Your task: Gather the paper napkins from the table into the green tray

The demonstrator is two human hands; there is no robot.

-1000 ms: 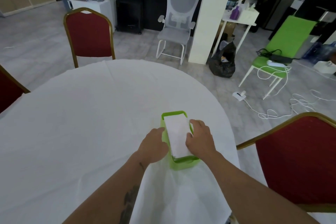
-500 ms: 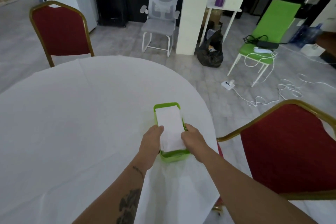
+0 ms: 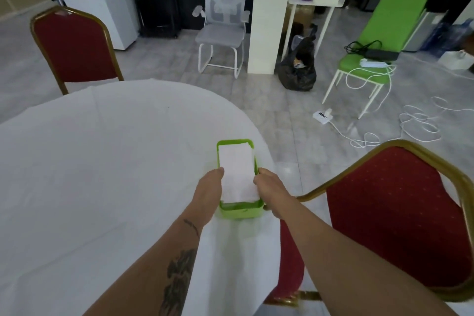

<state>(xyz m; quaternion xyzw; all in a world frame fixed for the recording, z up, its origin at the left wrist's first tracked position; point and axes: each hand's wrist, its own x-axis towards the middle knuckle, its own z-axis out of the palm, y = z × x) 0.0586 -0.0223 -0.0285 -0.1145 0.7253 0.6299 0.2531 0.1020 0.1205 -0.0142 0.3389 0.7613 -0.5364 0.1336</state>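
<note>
The paper napkins (image 3: 235, 171) lie in a white stack inside the green tray (image 3: 241, 210), right between the two hands. The left hand (image 3: 209, 194) sits at the tray's left side and the right hand (image 3: 269, 190) at its right side, both equally close. The fingers curl down toward the tray's edges, but it is hard to tell if they grip the tray or just touch the stack. The stack's long side runs away from the person, the same way as the tray. The tray rests near the right edge of the white worktop (image 3: 102, 161). No loose napkins show on it, so the job looks almost done.
</note>
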